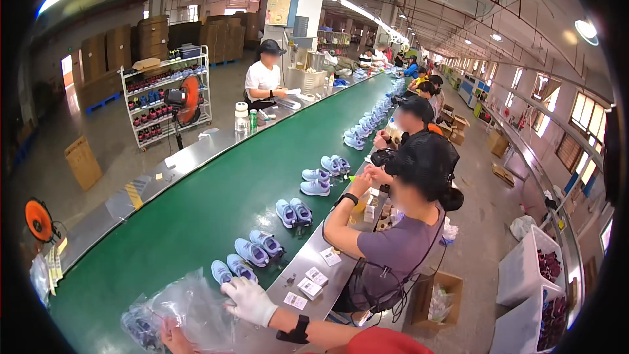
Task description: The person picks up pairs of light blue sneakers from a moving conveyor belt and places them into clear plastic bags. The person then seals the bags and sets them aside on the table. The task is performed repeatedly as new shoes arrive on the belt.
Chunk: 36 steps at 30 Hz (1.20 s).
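A clear plastic bag [193, 305] spreads over the near end of the green conveyor belt. My left hand [174, 337], bare and partly cut off by the lower edge, has its fingers closed on the bag's near side. A white glove covers my right hand [250, 301]; its bent fingers are at the bag's right edge, close to the nearest pair of light blue sneakers [230, 269]. Under clear plastic at the bag's left lie more light blue shoes [139, 324]. A black band [295, 330] circles my right wrist.
Pairs of light blue sneakers [261, 248] line the green belt [196, 223]. On the right-hand metal ledge are white boxes [313, 282] and labels [295, 300]. A co-worker in a purple shirt [400, 242] sits close on the right; another person [265, 78] works across the belt.
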Motion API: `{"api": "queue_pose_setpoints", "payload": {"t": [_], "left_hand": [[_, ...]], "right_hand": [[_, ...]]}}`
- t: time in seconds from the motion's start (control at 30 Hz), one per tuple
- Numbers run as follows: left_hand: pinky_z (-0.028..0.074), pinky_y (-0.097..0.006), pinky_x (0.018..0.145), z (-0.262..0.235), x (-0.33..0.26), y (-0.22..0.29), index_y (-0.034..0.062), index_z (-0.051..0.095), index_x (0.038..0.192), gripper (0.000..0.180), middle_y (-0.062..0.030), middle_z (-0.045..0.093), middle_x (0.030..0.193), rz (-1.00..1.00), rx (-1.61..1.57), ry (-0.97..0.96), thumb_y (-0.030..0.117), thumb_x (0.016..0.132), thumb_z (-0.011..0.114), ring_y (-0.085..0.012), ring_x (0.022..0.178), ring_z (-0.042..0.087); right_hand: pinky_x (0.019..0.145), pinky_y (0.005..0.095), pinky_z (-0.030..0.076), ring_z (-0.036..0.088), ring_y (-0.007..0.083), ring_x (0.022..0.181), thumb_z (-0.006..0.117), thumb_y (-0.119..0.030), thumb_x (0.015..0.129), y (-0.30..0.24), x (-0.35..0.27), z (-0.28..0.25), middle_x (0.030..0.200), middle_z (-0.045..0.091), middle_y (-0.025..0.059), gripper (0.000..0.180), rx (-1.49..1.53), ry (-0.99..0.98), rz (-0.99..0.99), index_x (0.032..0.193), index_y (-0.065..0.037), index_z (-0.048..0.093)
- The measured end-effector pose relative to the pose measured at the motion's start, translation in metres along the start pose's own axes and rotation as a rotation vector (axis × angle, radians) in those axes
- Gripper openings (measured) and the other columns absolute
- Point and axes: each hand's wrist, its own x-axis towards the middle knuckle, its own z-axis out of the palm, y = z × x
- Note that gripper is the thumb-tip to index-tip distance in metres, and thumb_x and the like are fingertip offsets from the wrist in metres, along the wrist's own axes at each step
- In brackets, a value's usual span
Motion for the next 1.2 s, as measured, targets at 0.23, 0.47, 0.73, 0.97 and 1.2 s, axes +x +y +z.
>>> {"api": "queue_pose_setpoints", "payload": {"t": [0.23,0.47,0.73,0.97,1.2], "left_hand": [[0.04,-0.023,0.052,0.05,-0.069,0.042,0.0033,0.055,0.078,0.008,0.0012,0.053,0.067,-0.352,0.198,-0.689,0.008,0.08,0.06,-0.0091,0.061,0.051],[0.042,-0.029,0.055,0.02,-0.085,0.07,-0.0012,0.064,0.092,0.023,-0.0019,0.058,0.066,-0.216,0.666,-1.176,0.02,0.083,0.06,-0.0112,0.061,0.052],[0.034,-0.021,0.056,0.003,-0.016,0.052,0.0,0.054,0.077,0.012,0.0049,0.05,0.071,-0.085,0.488,-0.24,0.009,0.081,0.061,-0.0046,0.067,0.04],[0.038,-0.022,0.061,-0.027,0.004,0.054,0.0018,0.057,0.085,0.006,0.0028,0.055,0.077,-0.148,0.391,-0.127,0.006,0.082,0.059,-0.0052,0.069,0.046],[0.043,-0.024,0.068,-0.021,0.005,0.021,-0.0005,0.057,0.096,0.014,-0.0026,0.058,0.085,-0.215,0.518,-0.283,0.003,0.082,0.054,-0.0101,0.075,0.052]], "right_hand": [[0.072,0.0389,0.046,0.056,0.0303,0.081,0.059,-0.023,0.075,0.002,-0.029,0.079,0.085,0.057,0.014,0.021,0.479,-0.578,-0.068,0.089,-0.008,0.057],[0.073,0.0384,0.047,0.058,0.0313,0.081,0.057,-0.023,0.077,0.026,-0.024,0.12,0.087,0.06,0.0148,0.022,0.13,-0.861,-0.13,0.092,-0.006,0.059],[0.073,0.0375,0.048,0.06,0.0266,0.077,0.053,-0.024,0.079,-0.029,0.001,0.077,0.083,0.063,0.0134,0.023,0.178,-1.081,-0.237,0.088,-0.004,0.062],[0.071,0.0384,0.048,0.061,0.0297,0.079,0.056,-0.041,0.082,0.045,0.018,0.048,0.087,0.062,0.0126,0.035,0.464,-0.396,0.263,0.097,-0.01,0.061],[0.075,0.0471,0.041,0.057,0.0301,0.09,0.067,-0.049,0.066,0.096,0.006,0.154,0.091,0.059,0.0142,0.042,-0.251,-0.665,0.217,0.088,-0.014,0.066]]}}
